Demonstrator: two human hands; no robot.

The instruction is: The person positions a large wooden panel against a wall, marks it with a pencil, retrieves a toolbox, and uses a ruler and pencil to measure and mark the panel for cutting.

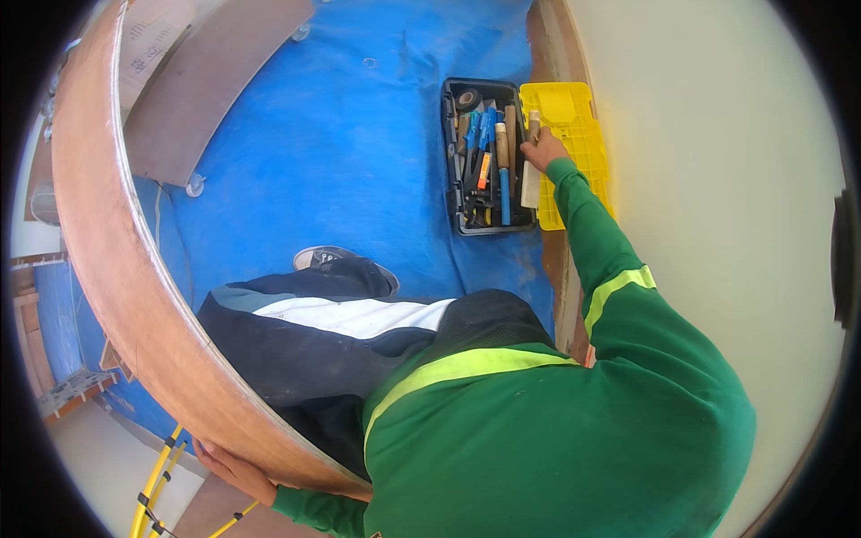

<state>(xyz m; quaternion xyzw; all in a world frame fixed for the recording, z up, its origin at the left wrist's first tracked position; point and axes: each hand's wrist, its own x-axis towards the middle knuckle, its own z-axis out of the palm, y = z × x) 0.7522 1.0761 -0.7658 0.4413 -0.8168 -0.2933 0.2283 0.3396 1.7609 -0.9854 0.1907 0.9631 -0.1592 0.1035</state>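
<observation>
The person's right hand (543,150) is closed around a wooden-handled tool with a flat, pale blade (530,186), at the right edge of the black plastic toolbox (451,170), beside its open yellow plastic lid (558,106). Well left of the toolbox curves a brown wooden panel (161,314); the left hand (235,471) lies against it, fingers outstretched, unclenched.
</observation>
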